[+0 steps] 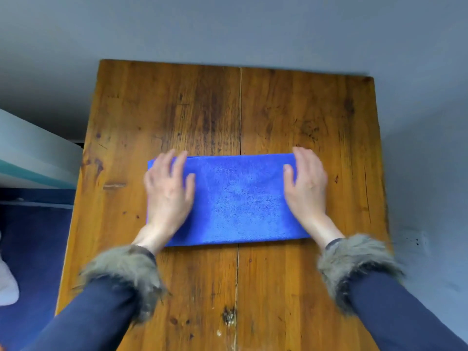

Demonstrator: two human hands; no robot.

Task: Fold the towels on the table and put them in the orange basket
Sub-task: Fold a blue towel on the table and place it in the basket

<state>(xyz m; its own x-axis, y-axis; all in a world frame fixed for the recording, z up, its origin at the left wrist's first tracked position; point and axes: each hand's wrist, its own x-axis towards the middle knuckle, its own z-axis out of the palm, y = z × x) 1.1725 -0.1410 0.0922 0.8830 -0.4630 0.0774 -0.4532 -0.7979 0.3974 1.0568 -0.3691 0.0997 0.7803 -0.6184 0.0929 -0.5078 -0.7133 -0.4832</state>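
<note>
A blue towel (235, 198) lies folded into a wide rectangle in the middle of the wooden table (228, 110). My left hand (168, 191) rests flat on the towel's left end, fingers straight and pointing away from me. My right hand (305, 184) lies flat on its right end in the same way. Both palms face down and nothing is gripped. The orange basket is not in view, apart from a sliver of orange at the bottom left corner that I cannot identify.
The table has a seam down its middle and worn dark stains. Grey floor surrounds it. A pale shelf or bed edge (33, 153) stands to the left, with dark blue fabric (33, 249) and something white (7, 282) below it.
</note>
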